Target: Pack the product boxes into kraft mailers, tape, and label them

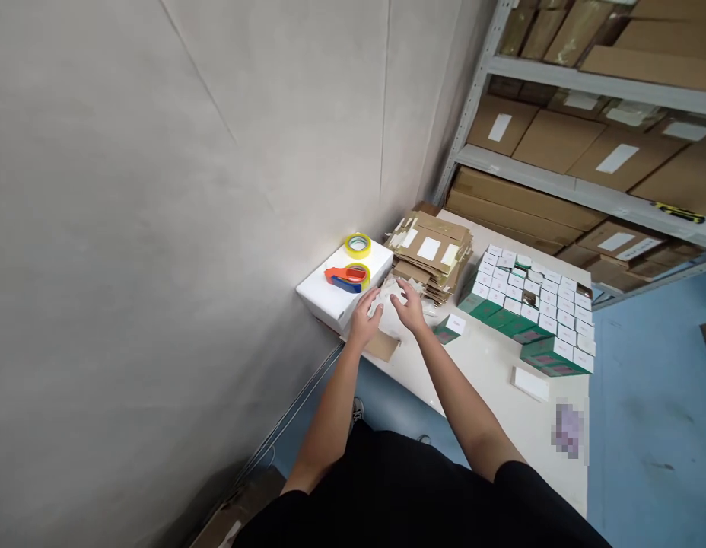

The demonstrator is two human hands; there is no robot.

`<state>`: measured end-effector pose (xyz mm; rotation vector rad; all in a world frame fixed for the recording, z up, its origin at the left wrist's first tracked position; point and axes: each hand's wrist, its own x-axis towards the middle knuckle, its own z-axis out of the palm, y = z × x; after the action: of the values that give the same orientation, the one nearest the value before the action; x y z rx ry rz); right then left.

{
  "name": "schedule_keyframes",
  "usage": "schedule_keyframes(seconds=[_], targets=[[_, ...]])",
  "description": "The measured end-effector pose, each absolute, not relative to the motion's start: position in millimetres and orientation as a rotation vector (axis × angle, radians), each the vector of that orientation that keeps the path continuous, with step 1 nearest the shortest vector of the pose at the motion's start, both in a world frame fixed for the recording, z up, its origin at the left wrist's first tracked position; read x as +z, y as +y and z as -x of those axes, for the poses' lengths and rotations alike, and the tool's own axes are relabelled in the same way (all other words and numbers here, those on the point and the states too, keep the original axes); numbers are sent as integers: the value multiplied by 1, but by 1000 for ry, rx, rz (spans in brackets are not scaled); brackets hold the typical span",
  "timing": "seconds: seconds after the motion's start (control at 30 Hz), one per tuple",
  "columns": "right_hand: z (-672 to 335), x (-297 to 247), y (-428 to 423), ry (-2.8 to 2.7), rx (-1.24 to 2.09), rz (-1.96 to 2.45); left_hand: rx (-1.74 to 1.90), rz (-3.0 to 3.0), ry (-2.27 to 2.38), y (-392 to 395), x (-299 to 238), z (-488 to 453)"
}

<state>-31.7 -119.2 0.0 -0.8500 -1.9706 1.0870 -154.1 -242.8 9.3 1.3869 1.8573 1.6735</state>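
Both of my hands are over the near left part of the white table [478, 358], on either side of a crumpled whitish, plastic-looking piece [392, 308]. My left hand [364, 320] has its fingers and thumb apart at the left side of that piece. On the other side, my right hand [408, 306] is also open, fingers stretched toward the piece; I cannot tell whether either hand touches it. A brown cardboard flap [383, 346] shows below my left hand. To the right of my right wrist lies a small green box with a white end [451, 327].
A white block [330, 301] against the wall bears a tape roll [358, 244] and an orange-blue tape dispenser [348, 278]. Flattened cardboard boxes [430, 243] are stacked behind my hands. Rows of green-white boxes [524, 304] and a white box [529, 383] are right. Shelving [575, 186] stands beyond.
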Motion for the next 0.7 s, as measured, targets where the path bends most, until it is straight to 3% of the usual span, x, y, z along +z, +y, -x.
schedule_keyframes(seconds=[0.37, 0.53, 0.7], targets=[[198, -23, -114, -2463, 953, 855, 1760, -1200, 2014, -283, 4, 267], [227, -47, -115, -2624, 728, 1051, 1810, -1149, 2058, -300, 4, 296], [224, -50, -111, -2591, 759, 1103, 1832, -1084, 2099, -307, 0, 310]])
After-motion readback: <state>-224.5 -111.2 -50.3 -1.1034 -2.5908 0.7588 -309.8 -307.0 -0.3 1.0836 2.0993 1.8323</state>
